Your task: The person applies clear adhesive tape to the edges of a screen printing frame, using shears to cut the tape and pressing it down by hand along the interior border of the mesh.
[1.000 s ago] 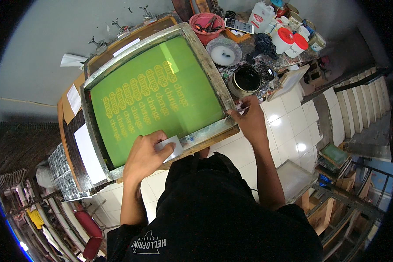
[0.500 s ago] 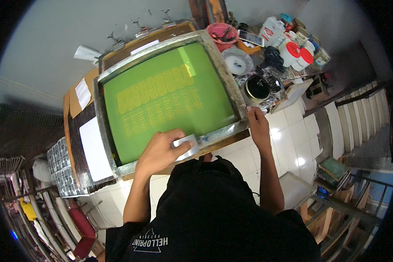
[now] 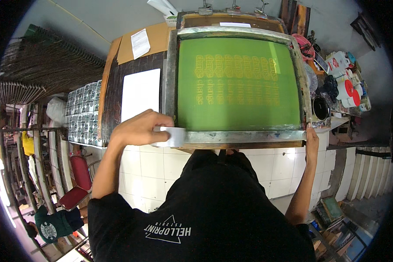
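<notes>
A silk-screen printing screen with green mesh (image 3: pixel 240 115) and rows of yellowish lettering lies in front of me. Its worn metal frame (image 3: pixel 244 137) has its near rail towards my body. My left hand (image 3: pixel 139 127) is closed around a whitish roll of tape (image 3: pixel 176 137) at the left end of that rail. The fingers of my right hand (image 3: pixel 311 142) are closed at the near right corner of the frame. Whether a strip of tape runs between the two hands I cannot tell.
Left of the screen, a white sheet (image 3: pixel 140 94) lies on the dark table beside cardboard (image 3: pixel 159 39). Hinge clamps (image 3: pixel 233 9) line the far side. Tubs (image 3: pixel 346 88) and a dark ink pot (image 3: pixel 320 109) stand at right. A person in green (image 3: pixel 52 225) is at lower left.
My left hand has moved left along the near rail with the roll of tape. My right hand stays at the corner. The view has turned, so the screen now appears straighter and further right.
</notes>
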The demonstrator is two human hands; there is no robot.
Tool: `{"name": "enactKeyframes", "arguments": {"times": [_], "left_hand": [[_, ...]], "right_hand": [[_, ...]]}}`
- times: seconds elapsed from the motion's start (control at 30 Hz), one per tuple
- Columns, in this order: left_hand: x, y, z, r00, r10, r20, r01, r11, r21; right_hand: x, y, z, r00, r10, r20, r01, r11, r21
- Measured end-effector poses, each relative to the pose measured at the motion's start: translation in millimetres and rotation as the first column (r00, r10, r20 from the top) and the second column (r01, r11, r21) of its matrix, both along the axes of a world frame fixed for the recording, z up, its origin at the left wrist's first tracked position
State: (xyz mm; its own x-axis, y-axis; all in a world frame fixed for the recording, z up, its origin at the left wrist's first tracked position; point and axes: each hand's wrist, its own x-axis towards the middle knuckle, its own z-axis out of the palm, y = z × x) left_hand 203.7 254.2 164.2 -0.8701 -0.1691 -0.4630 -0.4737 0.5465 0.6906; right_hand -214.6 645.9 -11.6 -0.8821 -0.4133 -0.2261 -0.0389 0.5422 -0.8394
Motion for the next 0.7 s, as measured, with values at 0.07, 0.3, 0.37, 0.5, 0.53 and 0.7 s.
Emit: {"name": "enactKeyframes", "arguments": {"times": [0.07,0.3,0.37,0.5,0.53,0.7], "left_hand": [[17,-2,7,0.975,0.030,0.219,0.026,0.968,-0.249],[21,10,-23,0.982,0.169,0.088,-0.110,0.878,-0.465],[27,16,-18,0.975,0.221,0.025,-0.184,0.867,-0.463],[18,22,-7,0.954,0.294,0.058,-0.247,0.880,-0.407],[19,21,-10,0.952,0.305,0.028,-0.271,0.881,-0.388],[11,25,-7,0.932,0.362,0.038,-0.322,0.869,-0.377]], "right_hand": [[3,-3,5,1.000,-0.008,-0.028,0.009,0.999,0.049],[-7,9,-12,0.984,-0.003,-0.177,0.013,0.998,0.056],[-4,-11,9,0.996,-0.071,-0.044,0.078,0.978,0.193],[-8,-12,34,0.995,-0.072,-0.068,0.087,0.959,0.268],[-12,-13,42,0.992,-0.063,-0.112,0.092,0.955,0.283],[-73,-46,71,0.955,-0.095,-0.279,0.091,0.995,-0.029]]}}
